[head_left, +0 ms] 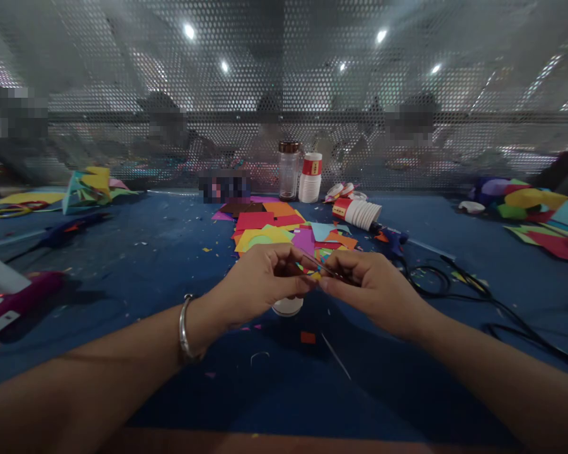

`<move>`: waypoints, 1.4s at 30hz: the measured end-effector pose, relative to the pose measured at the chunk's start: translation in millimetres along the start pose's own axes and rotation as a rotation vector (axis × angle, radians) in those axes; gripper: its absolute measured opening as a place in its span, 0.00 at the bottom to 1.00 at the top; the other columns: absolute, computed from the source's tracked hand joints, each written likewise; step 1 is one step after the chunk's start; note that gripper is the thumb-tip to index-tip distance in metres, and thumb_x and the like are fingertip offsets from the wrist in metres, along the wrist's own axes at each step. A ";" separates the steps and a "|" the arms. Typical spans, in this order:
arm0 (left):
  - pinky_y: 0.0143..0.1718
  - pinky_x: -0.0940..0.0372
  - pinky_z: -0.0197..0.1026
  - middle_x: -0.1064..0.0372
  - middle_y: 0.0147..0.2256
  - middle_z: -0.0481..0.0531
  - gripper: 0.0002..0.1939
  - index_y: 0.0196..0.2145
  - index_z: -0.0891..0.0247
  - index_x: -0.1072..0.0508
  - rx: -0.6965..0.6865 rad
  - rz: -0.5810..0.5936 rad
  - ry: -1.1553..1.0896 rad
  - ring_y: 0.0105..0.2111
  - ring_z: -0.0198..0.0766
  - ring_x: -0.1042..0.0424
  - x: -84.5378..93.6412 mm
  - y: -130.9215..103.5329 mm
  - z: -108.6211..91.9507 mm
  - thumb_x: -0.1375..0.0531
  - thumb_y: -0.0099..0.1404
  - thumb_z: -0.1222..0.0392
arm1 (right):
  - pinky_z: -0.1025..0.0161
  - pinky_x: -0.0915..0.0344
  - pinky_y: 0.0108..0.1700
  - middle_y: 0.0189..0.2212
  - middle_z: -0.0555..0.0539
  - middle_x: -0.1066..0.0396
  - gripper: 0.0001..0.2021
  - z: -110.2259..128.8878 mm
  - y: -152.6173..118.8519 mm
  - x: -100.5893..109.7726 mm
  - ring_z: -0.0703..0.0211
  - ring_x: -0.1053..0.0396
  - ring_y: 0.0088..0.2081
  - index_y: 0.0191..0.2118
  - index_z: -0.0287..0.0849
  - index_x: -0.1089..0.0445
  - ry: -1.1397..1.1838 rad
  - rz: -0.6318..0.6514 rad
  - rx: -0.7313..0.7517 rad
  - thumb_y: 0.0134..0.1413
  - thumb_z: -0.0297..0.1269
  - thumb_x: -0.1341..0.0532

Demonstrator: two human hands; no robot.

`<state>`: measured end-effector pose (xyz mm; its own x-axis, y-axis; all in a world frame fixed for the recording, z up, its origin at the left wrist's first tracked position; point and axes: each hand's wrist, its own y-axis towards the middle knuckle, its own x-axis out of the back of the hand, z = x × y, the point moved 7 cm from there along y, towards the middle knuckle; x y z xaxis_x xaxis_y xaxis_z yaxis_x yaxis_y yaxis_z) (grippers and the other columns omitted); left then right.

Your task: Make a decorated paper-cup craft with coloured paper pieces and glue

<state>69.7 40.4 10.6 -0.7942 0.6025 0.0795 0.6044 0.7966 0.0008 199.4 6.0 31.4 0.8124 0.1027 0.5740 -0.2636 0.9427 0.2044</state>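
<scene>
My left hand (pixel 275 272) and my right hand (pixel 376 289) meet above the blue table, both closed in a pinch with the fingertips almost touching. Between the thumb tips shows a small yellow paper piece (pixel 315 275). A thin dark narrow object (pixel 318 261) runs across to the right fingers; its kind is too small to tell. Below my left hand stands a white paper cup (pixel 288 307), its upper part hidden by the hand. A small orange paper square (pixel 308 338) and a thin white strip (pixel 336 356) lie nearer to me.
Colored paper sheets (pixel 255 221) pile up behind my hands. Farther back are a clear jar (pixel 288 173), a paper cup stack (pixel 310 180) and a tipped stack (pixel 360 212). Glue guns lie left (pixel 73 230) and right (pixel 392 239), with a black cable (pixel 478 296).
</scene>
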 end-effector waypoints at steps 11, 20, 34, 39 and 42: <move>0.38 0.37 0.41 0.26 0.31 0.50 0.08 0.31 0.65 0.24 -0.014 0.065 0.146 0.32 0.36 0.30 -0.5 0.9 -4.1 0.33 0.52 0.60 | 0.66 0.52 0.25 0.20 0.55 0.44 0.08 -4.8 0.2 -5.8 0.66 0.47 0.23 0.25 0.42 0.35 -0.044 0.052 -0.013 0.51 0.39 0.41; 0.30 0.39 0.34 0.28 0.25 0.47 0.06 0.26 0.65 0.27 0.128 0.025 -0.216 0.26 0.31 0.31 6.1 3.0 4.9 0.35 0.49 0.71 | 0.65 0.48 0.28 0.23 0.53 0.39 0.12 -7.7 1.7 -4.9 0.65 0.44 0.26 0.29 0.41 0.30 0.039 0.038 -0.055 0.54 0.45 0.37; 0.25 0.37 0.29 0.31 0.23 0.49 0.10 0.24 0.70 0.25 0.204 -0.279 -0.584 0.23 0.27 0.33 29.3 7.4 7.3 0.40 0.62 0.74 | 0.70 0.65 0.17 0.18 0.60 0.49 0.24 -14.7 -5.5 -18.6 0.76 0.58 0.16 0.34 0.39 0.30 0.578 0.159 -0.337 0.51 0.60 0.35; 0.24 0.37 0.28 0.32 0.22 0.50 0.13 0.24 0.71 0.25 0.226 -0.276 -0.649 0.22 0.27 0.34 25.3 4.6 5.3 0.43 0.66 0.74 | 0.71 0.64 0.17 0.18 0.59 0.47 0.22 -16.5 -7.6 -21.7 0.76 0.57 0.15 0.35 0.39 0.30 0.657 0.181 -0.367 0.55 0.57 0.37; 0.24 0.37 0.28 0.32 0.22 0.50 0.13 0.25 0.71 0.25 0.248 -0.234 -0.682 0.22 0.27 0.35 19.8 3.3 5.4 0.43 0.66 0.73 | 0.71 0.64 0.17 0.19 0.59 0.46 0.22 -17.0 -8.0 -22.4 0.76 0.57 0.15 0.35 0.39 0.30 0.678 0.188 -0.378 0.57 0.56 0.37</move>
<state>55.6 55.2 6.8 -0.8116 0.2492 -0.5284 0.4476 0.8464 -0.2884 192.2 1.5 3.4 0.9433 0.3264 -0.0598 -0.3317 0.9219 -0.2005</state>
